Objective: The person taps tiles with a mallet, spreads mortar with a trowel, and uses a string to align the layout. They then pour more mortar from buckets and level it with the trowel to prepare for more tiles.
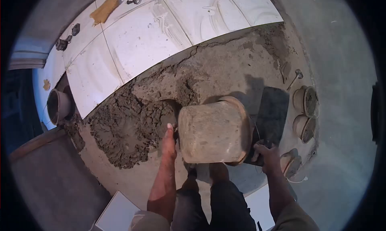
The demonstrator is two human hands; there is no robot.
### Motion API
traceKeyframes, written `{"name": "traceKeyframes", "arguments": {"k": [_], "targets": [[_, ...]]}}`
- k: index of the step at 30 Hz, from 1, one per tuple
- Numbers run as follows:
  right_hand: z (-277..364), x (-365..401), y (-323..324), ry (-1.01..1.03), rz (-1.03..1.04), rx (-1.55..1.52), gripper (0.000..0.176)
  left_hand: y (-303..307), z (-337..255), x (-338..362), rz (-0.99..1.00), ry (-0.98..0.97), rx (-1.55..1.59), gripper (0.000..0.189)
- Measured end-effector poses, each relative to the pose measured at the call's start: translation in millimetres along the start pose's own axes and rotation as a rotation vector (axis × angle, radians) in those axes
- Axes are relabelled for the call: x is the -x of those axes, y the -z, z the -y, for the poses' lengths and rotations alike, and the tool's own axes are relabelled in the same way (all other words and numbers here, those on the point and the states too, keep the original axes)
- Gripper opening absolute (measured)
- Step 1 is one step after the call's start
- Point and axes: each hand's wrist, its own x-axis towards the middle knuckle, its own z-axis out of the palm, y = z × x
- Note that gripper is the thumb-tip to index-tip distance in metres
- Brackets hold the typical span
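A large mortar-stained bucket (213,132) lies tipped on its side in front of me, its rim to the right and its base to the left. My left hand (169,146) is beside the base with the thumb pointing up; its other fingers are hidden. At the rim side, my right hand (265,154) is closed around the thin wire handle (257,131). Left of the bucket, wet grey mortar (128,128) is heaped on the rough floor. A dark flat board (273,112) lies beyond my right hand.
Large white tiles (144,38) cover the floor ahead, with a yellow cloth (105,10) on them. Small buckets stand at the right (310,101) and far left (58,106). White tile pieces (117,213) lie near my legs. A grey wall (341,90) rises at right.
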Motion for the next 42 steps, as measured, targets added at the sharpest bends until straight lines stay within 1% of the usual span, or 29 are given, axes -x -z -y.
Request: {"name": "traceKeyframes", "arguments": {"k": [2, 3, 5, 7, 8, 9, 11, 12, 13, 14, 15, 16, 18, 20, 21, 23, 24, 26, 27, 29, 30, 32, 34, 36, 38, 39, 40, 41, 42], "targets": [[2, 38, -1, 0.044, 0.002, -0.004, 0.017, 13, 15, 29, -0.096, 0.071, -0.058, 0.074], [1, 53, 0, 0.073, -0.003, 0.006, 0.016, 22, 25, 43, -0.098, 0.087, -0.067, 0.074], [-15, 63, -6, 0.083, 0.077, -0.017, 0.017, 40, 39, 77, -0.123, 0.019, -0.111, 0.078], [-28, 73, -30, -0.059, 0.172, -0.043, 0.02, 63, 54, 95, -0.078, 0.072, -0.184, 0.081], [-39, 76, -42, -0.059, 0.169, -0.041, 0.02, 78, 63, 99, -0.045, 0.115, -0.247, 0.085], [-50, 79, -54, -0.041, 0.213, -0.065, 0.021, 98, 80, 95, -0.04, 0.151, -0.267, 0.082], [-63, 84, -58, -0.043, 0.262, -0.081, 0.023, 94, 80, 113, -0.058, 0.166, -0.281, 0.08], [-62, 88, -54, -0.096, 0.211, -0.124, 0.025, 92, 85, 121, -0.071, 0.168, -0.294, 0.078], [-60, 91, -52, -0.147, 0.175, -0.159, 0.026, 100, 115, 110, -0.024, 0.174, -0.326, 0.072], [-60, 93, -47, -0.1, 0.122, -0.138, 0.027, 82, 115, 127, -0.014, 0.133, -0.317, 0.071], [-62, 99, -42, -0.059, 0.093, -0.113, 0.027, 63, 115, 145, -0.003, 0.093, -0.307, 0.073], [-56, 106, -37, -0.092, 0.111, -0.113, 0.028, 57, 141, 143, 0.04, 0.093, -0.379, 0.078], [-57, 118, -24, -0.017, 0.14, -0.157, 0.03, 43, 190, 140, 0.124, 0.086, -0.522, 0.089], [-51, 130, -22, -0.039, 0.231, -0.188, 0.03, 23, 141, 177, 0.177, 0.159, -0.521, 0.067], [-46, 135, -21, -0.039, 0.278, -0.207, 0.03, 20, 149, 171, 0.141, 0.147, -0.504, 0.067], [-42, 144, -33, -0.014, 0.343, -0.182, 0.031, 23, 171, 166, 0.001, 0.172, -0.241, 0.055], [-36, 159, -48, 0.003, 0.363, -0.177, 0.031, 33, 166, 175, -0.008, 0.151, -0.23, 0.055], [-30, 179, -82, 0.04, 0.402, -0.089, 0.033, 62, 136, 191, -0.069, -0.083, -0.055, 0.045], [-34, 182, -97, 0.175, 0.4, -0.032, 0.034, 83, 128, 193, -0.072, -0.109, -0.051, 0.045], [-24, 196, -122, 0.189, 0.407, 0.001, 0.033, 134, 106, 196, -0.129, -0.024, -0.038, 0.036], [-21, 200, -136, 0.179, 0.401, 0.047, 0.032, 161, 90, 198, -0.13, -0.045, -0.042, 0.036], [-34, 186, -153, 0.248, 0.386, 0.049, 0.028, 211, 44, 212, -0.214, 0.167, -0.036, 0.038], [-44, 180, -185, 0.295, 0.225, 0.033, 0.026, 269, 21, 202, -0.263, 0.159, 0.062, 0.035], [-67, 163, -213, 0.273, 0.202, 0.025, 0.023, 320, -1, 175, -0.303, 0.158, 0.148, 0.033], [-99, 164, -245, 0.183, 0.113, 0.196, 0.017, 369, -25, 139, -0.362, -0.172, 0.483, 0.034], [-121, 169, -268, 0.2, 0.122, 0.167, 0.01, 402, -48, 126, -0.364, -0.063, 0.406, 0.033], [-142, 174, -287, 0.202, 0.112, 0.172, 0.005, 433, -91, 113, -0.359, 0.04, 0.328, 0.033], [-172, 176, -298, 0.193, 0.099, 0.239, 0.005, 463, -113, 85, -0.357, -0.082, 0.363, 0.033], [-196, 176, -309, -0.042, 0.175, 0.198, 0.006, 489, -134, 56, -0.354, -0.204, 0.401, 0.033]]}}
